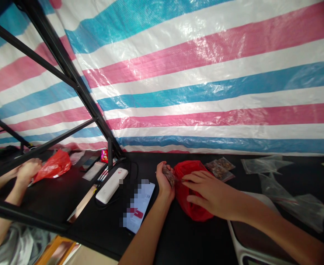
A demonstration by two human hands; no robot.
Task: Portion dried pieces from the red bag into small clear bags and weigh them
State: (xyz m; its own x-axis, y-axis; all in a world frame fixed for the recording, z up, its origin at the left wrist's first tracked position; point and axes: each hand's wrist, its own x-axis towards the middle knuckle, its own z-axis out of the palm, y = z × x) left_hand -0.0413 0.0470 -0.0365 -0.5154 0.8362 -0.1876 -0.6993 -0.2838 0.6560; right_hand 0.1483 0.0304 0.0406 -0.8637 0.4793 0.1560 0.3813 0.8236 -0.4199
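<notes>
the left hand [164, 180] curls closed around a dark lumpy handful [169, 175] — the right hand [210, 192], fingers open and flat, rests on a red plastic bag [191, 193] at lower centre, filled clear packets [219, 169] just beyond.

A glossy woven plastic tarp [206, 73] in pink, white and blue stripes hangs behind a black metal frame [68, 66]. On the matt black table [184, 243], a thin, crinkled red plastic bag [191, 191] shines beside a shiny clear plastic packet [169, 176] in the left hand [164, 182]. Creased, clear plastic bags [264, 165] lie nearby, along with a smooth white plastic power bank [111, 186] and a phone [139, 208] with a glossy screen.
</notes>
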